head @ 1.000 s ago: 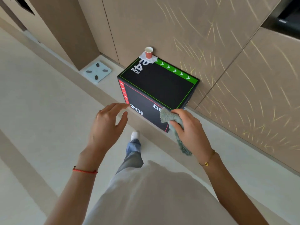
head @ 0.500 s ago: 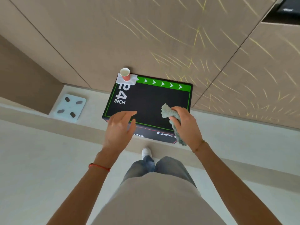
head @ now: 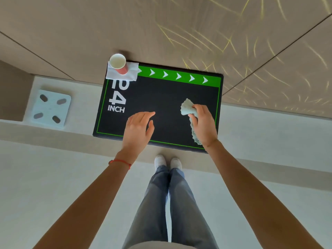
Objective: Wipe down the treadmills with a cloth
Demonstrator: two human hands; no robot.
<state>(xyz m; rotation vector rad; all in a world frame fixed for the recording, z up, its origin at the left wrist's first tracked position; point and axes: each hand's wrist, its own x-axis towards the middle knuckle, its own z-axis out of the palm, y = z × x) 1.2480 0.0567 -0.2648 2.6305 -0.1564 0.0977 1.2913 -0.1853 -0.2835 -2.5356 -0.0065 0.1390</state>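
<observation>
Where beige wall (head: 179, 24) meets floor (head: 53, 177): black box (head: 161, 97).

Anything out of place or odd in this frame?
Yes: a paper cup stands on a white napkin at the far left corner of the black box, overhanging its edge. No treadmill is visible; the right hand holds the cloth.

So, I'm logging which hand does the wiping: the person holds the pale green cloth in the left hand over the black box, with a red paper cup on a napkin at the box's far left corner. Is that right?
Not quite. The head view shows the cloth gripped in the right hand; the left hand is open and holds nothing. The rest stands: both hands are over the black box, and the red paper cup stands on a napkin at its far left corner.
</observation>
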